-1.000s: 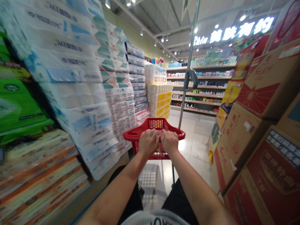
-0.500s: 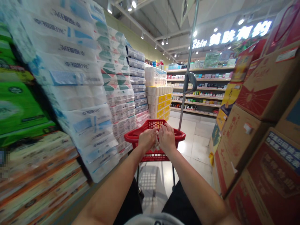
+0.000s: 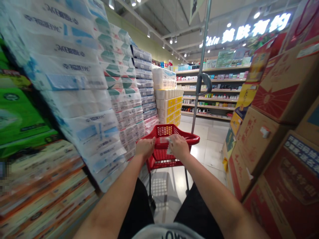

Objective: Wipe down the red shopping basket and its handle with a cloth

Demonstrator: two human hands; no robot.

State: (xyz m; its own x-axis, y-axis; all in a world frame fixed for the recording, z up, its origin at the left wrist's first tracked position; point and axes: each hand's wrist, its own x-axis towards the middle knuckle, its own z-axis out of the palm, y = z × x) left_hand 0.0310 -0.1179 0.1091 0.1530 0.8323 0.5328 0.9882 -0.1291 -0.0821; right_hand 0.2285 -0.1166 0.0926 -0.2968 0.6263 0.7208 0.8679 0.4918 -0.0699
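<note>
Where the two forearms converge, one shopping cart, red plastic, mesh-walled, upright on dark legs; its long axis runs away from the person along the aisle, narrower end foremost, the broad near rim lying crosswise. Left hand: fingers curled closed round the left part of that rim. Right hand: fingers bent, half closed over a crumpled white wipe, held at the rim right of centre; whether the palm also grips the rim, cannot tell. Metal pole, with grey loop, rising beyond the rim's right side, foot hidden. Floor: pale, glossy tiles, a grid-like shadow beneath the cart. Left side: tall stacks of white wrapped packs, green packs nearer. Right side: piled cardboard cartons, brown and red. Far end: shelves of small, mixed-coloured goods. Above: illuminated white sign and ceiling spotlights.
</note>
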